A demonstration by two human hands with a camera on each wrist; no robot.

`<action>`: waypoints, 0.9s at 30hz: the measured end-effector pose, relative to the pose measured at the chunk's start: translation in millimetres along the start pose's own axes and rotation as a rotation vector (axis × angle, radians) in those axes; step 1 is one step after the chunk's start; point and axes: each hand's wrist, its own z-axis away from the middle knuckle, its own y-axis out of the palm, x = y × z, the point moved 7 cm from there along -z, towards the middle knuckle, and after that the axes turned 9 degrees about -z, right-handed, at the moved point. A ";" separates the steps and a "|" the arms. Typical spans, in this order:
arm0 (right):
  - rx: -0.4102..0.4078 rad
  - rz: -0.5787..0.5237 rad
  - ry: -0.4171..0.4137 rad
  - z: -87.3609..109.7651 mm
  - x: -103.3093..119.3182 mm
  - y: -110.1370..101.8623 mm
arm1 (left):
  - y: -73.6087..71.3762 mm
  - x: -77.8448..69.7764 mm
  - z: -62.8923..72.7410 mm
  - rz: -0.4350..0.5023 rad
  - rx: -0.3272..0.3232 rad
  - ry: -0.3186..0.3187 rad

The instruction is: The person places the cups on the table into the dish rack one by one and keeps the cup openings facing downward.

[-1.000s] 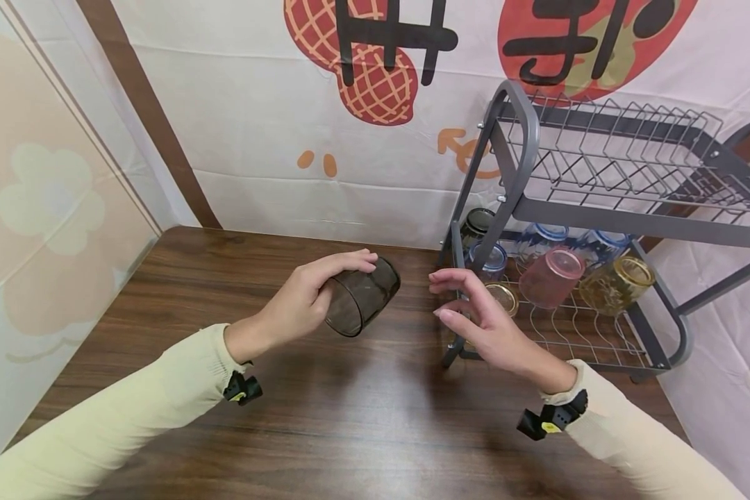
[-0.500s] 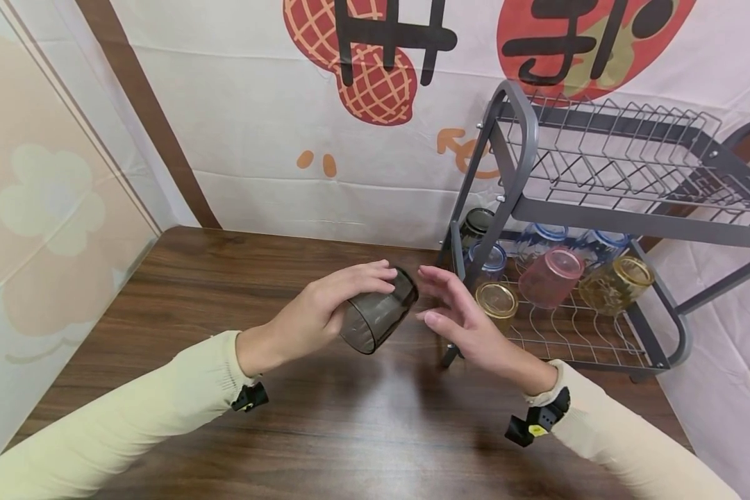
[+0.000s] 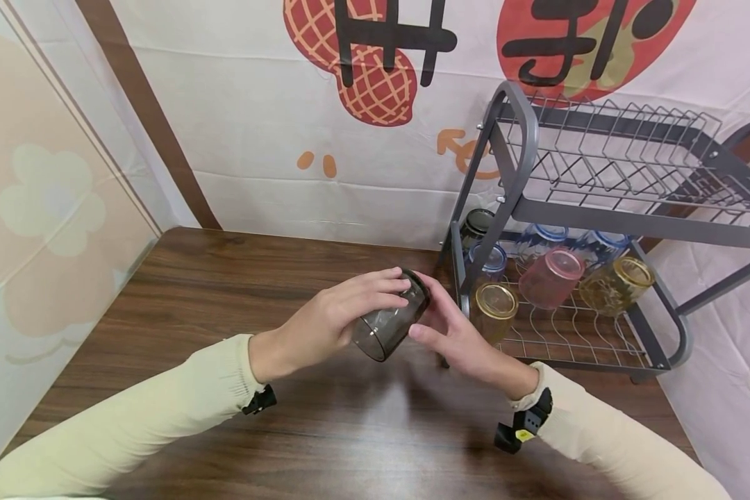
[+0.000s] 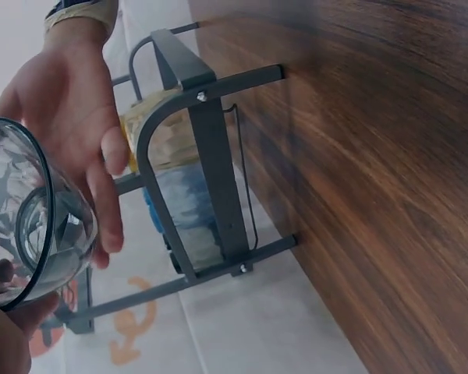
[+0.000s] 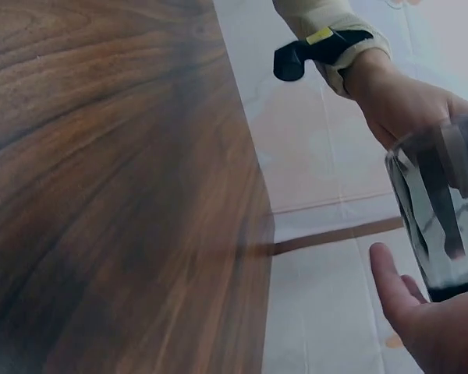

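A dark grey transparent drinking glass (image 3: 390, 328) is held tilted above the table, its open mouth toward the lower left and its base toward the upper right. My left hand (image 3: 334, 316) grips it from the left, with the fingers over its upper side. Close by the base is my right hand (image 3: 462, 340), fingers behind the glass and thumb in front, not closed round it. In the left wrist view the right palm (image 4: 62, 117) faces the glass with loosely bent fingers. The right wrist view shows the glass (image 5: 437, 210) between both hands.
A grey two-tier metal rack (image 3: 600, 221) stands at the right on the wooden table (image 3: 225, 430). Upturned glasses fill part of its lower shelf: a pink one (image 3: 548, 279), yellow ones (image 3: 495, 316), several blue ones (image 3: 540, 243) and a dark one (image 3: 475, 229). A printed cloth (image 3: 256, 125) hangs behind.
My left hand has carried the glass right and slightly toward me. The right hand has moved left, from apart from the glass to right at its base.
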 end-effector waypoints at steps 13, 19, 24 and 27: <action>-0.166 -0.141 -0.095 1.2 0.0 10.7 | 3.8 -8.8 -4.5 -0.063 0.000 0.075; -0.212 -0.239 -0.095 3.9 -1.3 13.3 | 5.0 -10.3 -4.3 -0.084 0.004 0.097; -0.217 -0.284 -0.077 2.6 -1.8 13.3 | 4.9 -11.3 -4.4 -0.093 -0.001 0.113; -0.216 -0.280 -0.064 2.4 -1.6 12.5 | 4.8 -11.6 -3.8 -0.097 0.000 0.118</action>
